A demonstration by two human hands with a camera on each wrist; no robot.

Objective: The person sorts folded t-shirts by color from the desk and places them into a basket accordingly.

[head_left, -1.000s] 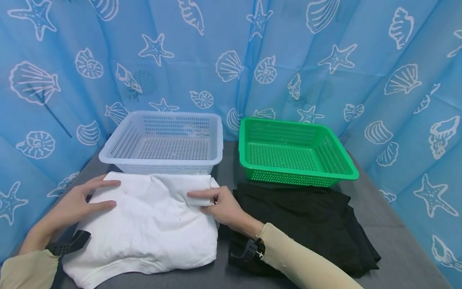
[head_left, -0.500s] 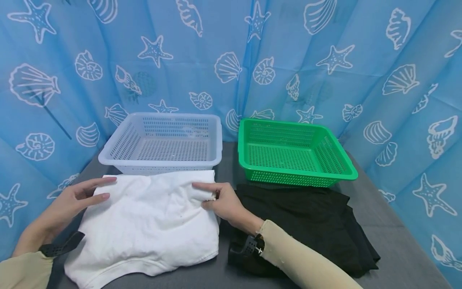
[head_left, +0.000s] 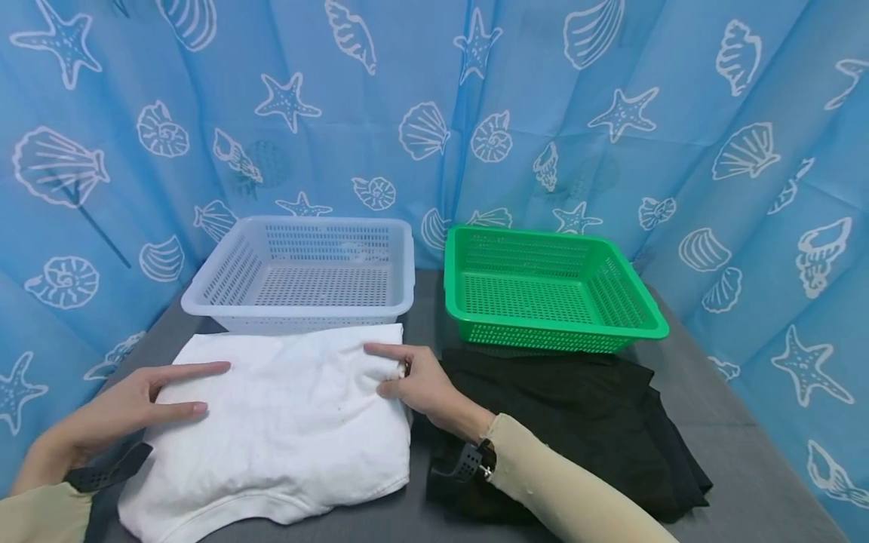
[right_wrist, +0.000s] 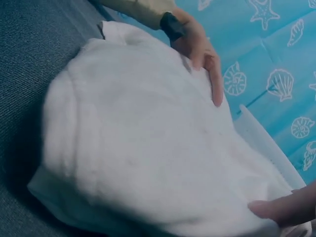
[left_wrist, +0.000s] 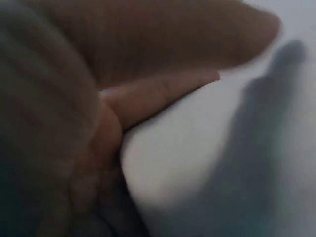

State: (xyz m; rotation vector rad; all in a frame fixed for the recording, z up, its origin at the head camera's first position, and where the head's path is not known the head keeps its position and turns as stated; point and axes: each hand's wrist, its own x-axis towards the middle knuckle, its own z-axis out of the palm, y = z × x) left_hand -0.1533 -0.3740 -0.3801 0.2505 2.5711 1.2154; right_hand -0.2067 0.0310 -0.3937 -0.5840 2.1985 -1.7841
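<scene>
A folded white shirt (head_left: pixel 285 422) lies on the table, its ribbed neckline facing the near edge. My left hand (head_left: pixel 129 407) is at the shirt's left side, with index finger and thumb stretched out over the cloth; its other fingers are hidden in the head view. In the left wrist view, the thumb (left_wrist: pixel 197 34) passes close over the white cloth. At the upper right corner, my right hand (head_left: pixel 428 385) pinches the shirt's edge, index finger lying on top. The right wrist view shows the shirt (right_wrist: pixel 138 123) as a thick layered bundle, the right thumb (right_wrist: pixel 276 210) against it.
Behind the shirt stands a white plastic basket (head_left: pixel 299 311), and right of it a green basket (head_left: pixel 557 332). Folded black clothing (head_left: pixel 570 430) lies under and beyond my right forearm. A blue shell-print curtain (head_left: pixel 421 90) hangs behind the grey-covered table (head_left: pixel 733 452).
The shirt's upper right corner, earlier folded over in my right hand, now lies flatter and farther back. My left hand moved slightly left, then came back over the cloth, lower down.
</scene>
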